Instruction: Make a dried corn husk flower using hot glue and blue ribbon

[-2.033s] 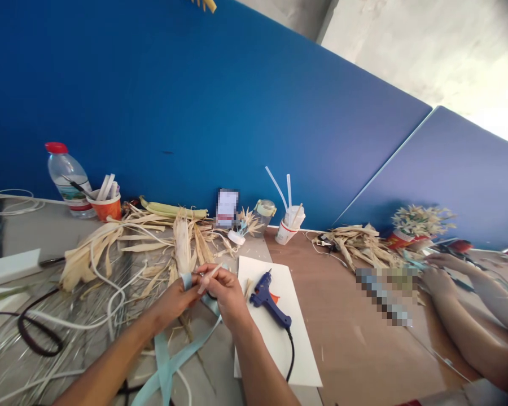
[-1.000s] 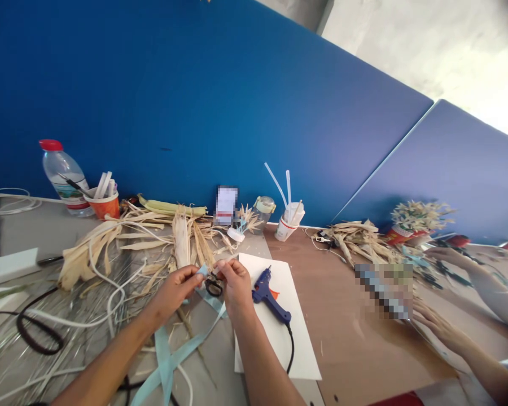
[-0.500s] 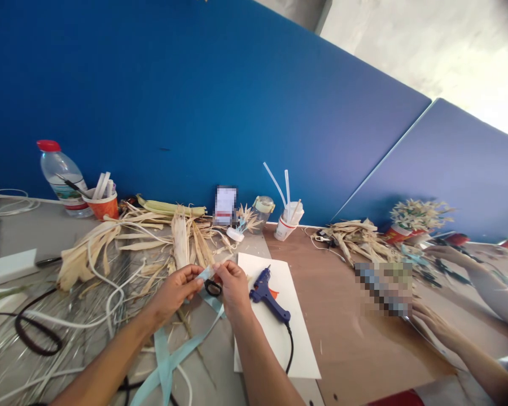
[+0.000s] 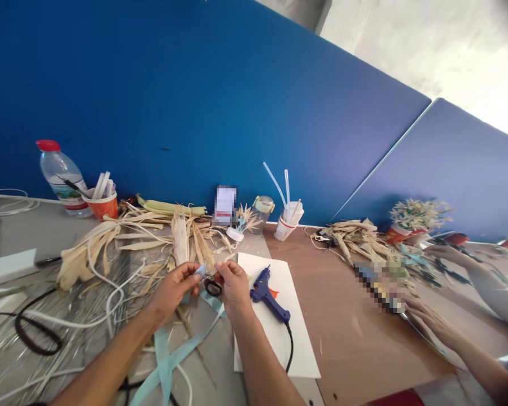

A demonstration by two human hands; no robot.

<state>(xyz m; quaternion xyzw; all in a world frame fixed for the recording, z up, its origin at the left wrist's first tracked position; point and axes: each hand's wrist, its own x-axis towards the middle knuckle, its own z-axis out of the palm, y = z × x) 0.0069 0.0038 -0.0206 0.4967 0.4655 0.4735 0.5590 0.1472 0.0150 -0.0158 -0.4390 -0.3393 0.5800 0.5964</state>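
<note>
My left hand (image 4: pixel 181 282) pinches a short piece of light blue ribbon (image 4: pixel 201 270) between thumb and fingertips. Close beside it, my right hand (image 4: pixel 232 279) has its thumb and fingers pressed together; a small pale bit shows at the tips, too small to name. A black loop (image 4: pixel 213 287), like a scissors handle, appears between the hands; whether the right hand holds it, I cannot tell. Longer light blue ribbon (image 4: pixel 186 351) lies crossed on the table below. Right of my hands, a blue glue gun (image 4: pixel 271 296) rests on white paper (image 4: pixel 298 344).
Dried corn husks (image 4: pixel 180 239) and white cable (image 4: pixel 119 293) cover the left side. Along the blue partition (image 4: pixel 173 101) stand a bottle (image 4: pixel 63 175), an orange cup (image 4: pixel 102 206), a phone (image 4: pixel 226 204) and a white cup (image 4: pixel 285 225). At right, a co-worker's hands (image 4: pixel 432 321) work at a blurred-out phone.
The blue ribbon spanned both hands before; now a short end shows at my left fingertips, with a gap to my right hand. The co-worker's lower hand shifted slightly left.
</note>
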